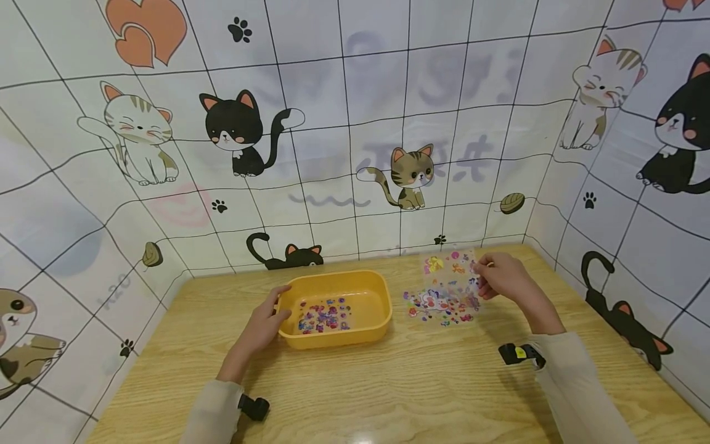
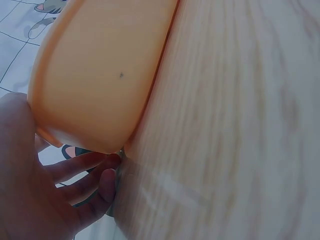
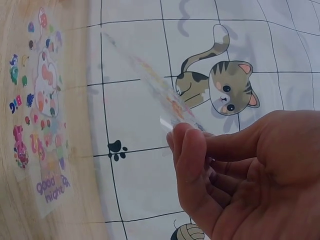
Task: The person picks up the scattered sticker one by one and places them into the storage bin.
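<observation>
At the left end of a yellow plastic basin point(image 1: 370, 302), my left hand point(image 1: 263, 324) grips the rim. The left wrist view shows the basin's outer wall point(image 2: 105, 75), with my thumb at the rim and several fingers below it. Colorful small-print sticker sheets point(image 1: 322, 319) lie inside the basin's left half. My right hand point(image 1: 507, 277) pinches a clear sticker sheet point(image 1: 435, 265) by its right edge, between thumb and fingers. It stands raised and tilted over other clear sticker sheets point(image 1: 444, 313) on the table; one of these carries a white rabbit and "good night" lettering point(image 3: 52, 187).
The wood-grain table point(image 1: 399, 388) meets a cloth backdrop point(image 1: 327, 154) printed with cats and grid lines at the back and sides. A black wrist camera point(image 1: 254, 407) sits on the left sleeve, another wrist camera point(image 1: 521, 354) on the right.
</observation>
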`<state>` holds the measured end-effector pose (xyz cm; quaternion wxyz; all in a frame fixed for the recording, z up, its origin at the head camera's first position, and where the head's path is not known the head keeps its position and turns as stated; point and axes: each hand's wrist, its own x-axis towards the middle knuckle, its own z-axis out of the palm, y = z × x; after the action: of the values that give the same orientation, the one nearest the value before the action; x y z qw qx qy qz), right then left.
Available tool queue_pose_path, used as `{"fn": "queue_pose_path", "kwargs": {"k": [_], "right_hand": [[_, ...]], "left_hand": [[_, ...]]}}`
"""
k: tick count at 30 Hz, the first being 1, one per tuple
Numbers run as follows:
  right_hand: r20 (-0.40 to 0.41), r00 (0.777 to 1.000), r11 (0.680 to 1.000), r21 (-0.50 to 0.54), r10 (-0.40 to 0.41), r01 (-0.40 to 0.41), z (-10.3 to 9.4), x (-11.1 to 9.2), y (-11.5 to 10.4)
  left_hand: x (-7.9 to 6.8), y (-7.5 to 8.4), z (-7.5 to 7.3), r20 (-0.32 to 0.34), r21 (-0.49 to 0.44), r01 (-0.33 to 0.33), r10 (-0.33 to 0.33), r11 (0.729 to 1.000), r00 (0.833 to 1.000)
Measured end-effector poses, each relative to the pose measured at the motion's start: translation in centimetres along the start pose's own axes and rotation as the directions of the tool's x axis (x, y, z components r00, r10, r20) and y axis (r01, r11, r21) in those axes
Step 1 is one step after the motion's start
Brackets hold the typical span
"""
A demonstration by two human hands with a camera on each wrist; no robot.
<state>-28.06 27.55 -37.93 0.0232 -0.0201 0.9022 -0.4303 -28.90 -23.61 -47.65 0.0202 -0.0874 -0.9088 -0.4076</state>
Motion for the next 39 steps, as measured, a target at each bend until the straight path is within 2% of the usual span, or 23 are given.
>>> {"fn": "queue_pose_path", "kwargs": {"k": [19, 29, 39], "right_hand": [[-0.041, 0.997, 0.997, 0.033, -0.067, 0.069, 0.5, -0.7, -1.8], [-0.066, 0.993, 0.995, 0.006, -0.100, 0.101, 0.5, -1.4, -3.3], [-0.069, 0.988, 0.990, 0.015, -0.138, 0.139, 2.0, -1.2, -5.1]], "left_hand": [[0.1, -0.3, 0.1, 0.007, 0.003, 0.000, 0.000, 1.000, 1.000], [0.1, -0.3, 0.0, 0.001, 0.005, -0.005, 0.005, 1.000, 1.000], [0.2, -0.4, 0.0, 0.000, -0.009, -0.006, 0.006, 1.000, 1.000]]}}
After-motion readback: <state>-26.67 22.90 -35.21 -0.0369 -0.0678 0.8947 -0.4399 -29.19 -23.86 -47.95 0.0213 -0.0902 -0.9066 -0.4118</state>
